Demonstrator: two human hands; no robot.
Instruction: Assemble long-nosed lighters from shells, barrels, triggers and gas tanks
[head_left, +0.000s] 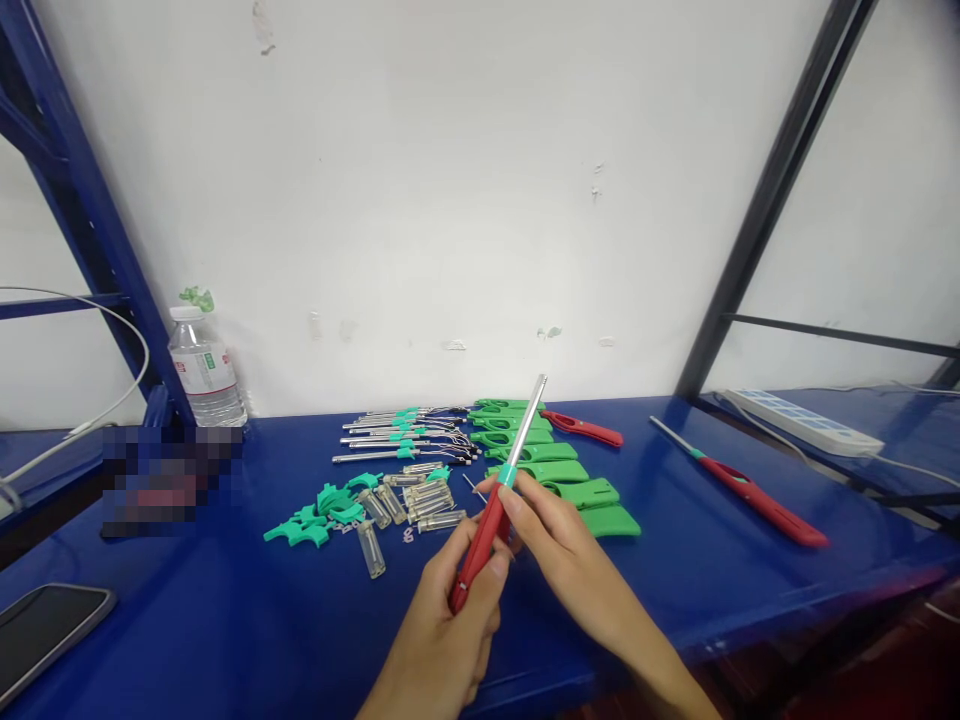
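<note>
A red lighter [484,535] with a long metal barrel and a teal collar is held tilted above the blue table, its tip up and away from me. My left hand [454,615] is closed round the lower part of its red handle. Higher up, the fingers of my right hand [544,520] are closed on it near the teal collar. Just beyond my hands lie several clear fuel tanks [431,498] and a heap of teal triggers [330,505]. Green handle shells [570,472] lie in a row behind my right hand.
Metal barrels with wires [375,457] lie at the back. A red handle shell [583,428] is by the green ones. To the right are another red lighter [750,490] and a power strip [802,422]. A water bottle [206,372] and a phone [49,630] are on the left.
</note>
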